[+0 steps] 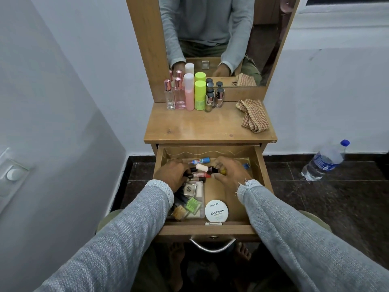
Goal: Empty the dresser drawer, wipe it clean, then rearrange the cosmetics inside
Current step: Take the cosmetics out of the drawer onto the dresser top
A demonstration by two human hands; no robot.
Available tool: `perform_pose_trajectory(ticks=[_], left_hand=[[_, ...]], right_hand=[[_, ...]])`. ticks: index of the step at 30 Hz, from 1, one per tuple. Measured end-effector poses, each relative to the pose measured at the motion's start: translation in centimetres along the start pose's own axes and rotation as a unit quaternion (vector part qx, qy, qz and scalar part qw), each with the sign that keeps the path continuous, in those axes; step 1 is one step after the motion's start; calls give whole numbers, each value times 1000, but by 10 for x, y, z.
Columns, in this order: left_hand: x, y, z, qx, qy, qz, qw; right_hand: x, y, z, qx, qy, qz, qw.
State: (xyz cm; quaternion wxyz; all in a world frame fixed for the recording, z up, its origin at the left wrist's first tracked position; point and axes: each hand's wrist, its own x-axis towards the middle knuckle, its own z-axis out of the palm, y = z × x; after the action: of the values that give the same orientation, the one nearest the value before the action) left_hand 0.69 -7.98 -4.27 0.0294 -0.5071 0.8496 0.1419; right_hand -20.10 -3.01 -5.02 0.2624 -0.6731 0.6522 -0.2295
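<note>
Soft, even indoor light, moderately bright, slightly cool on the white walls. Broad pale glare on the glossy counter (202, 125), centre of frame. Smaller highlights on the metal drawer handle (212, 246) at lower centre and on the bottle caps (200, 81) upper centre. Deep shade under the drawer (261, 171), bottom centre; feet barely readable there. Faint shadow inside the drawer beneath both hands. Dark floor (326, 197) at right, dull sheen only. Strong wide-angle distortion: wall edges bowed at left, sleeves (117, 239) stretched large toward lower corners. Mild softness and compression smear overall; lid lettering legible at lower centre, smaller labels unreadable. Mirror (210, 34) reflection dimmer, upper centre.
</note>
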Motion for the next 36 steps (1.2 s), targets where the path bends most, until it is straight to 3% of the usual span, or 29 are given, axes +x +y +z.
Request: perform_pose_trajectory(ticks=[7, 12, 18, 23, 29, 36], left_hand=[[-2, 6, -3, 58, 8, 9, 998], [-6, 6, -12, -101, 79, -12, 992], [-12, 14, -48, -310, 240, 25, 920], [8, 32, -87, -370, 338, -6, 865], [53, 37, -98, -379, 345, -29, 859], [73, 32, -89, -362, 331, -46, 870]], right_hand=[[-1, 3, 4, 53, 17, 10, 998], [-1, -3, -4, 193, 56, 4, 980], [8, -21, -25, 272, 105, -7, 956], [20, -31, -42, 326, 163, 8, 931], [50, -38, -56, 249, 242, 25, 938], [81, -38, -59, 164, 236, 43, 957]])
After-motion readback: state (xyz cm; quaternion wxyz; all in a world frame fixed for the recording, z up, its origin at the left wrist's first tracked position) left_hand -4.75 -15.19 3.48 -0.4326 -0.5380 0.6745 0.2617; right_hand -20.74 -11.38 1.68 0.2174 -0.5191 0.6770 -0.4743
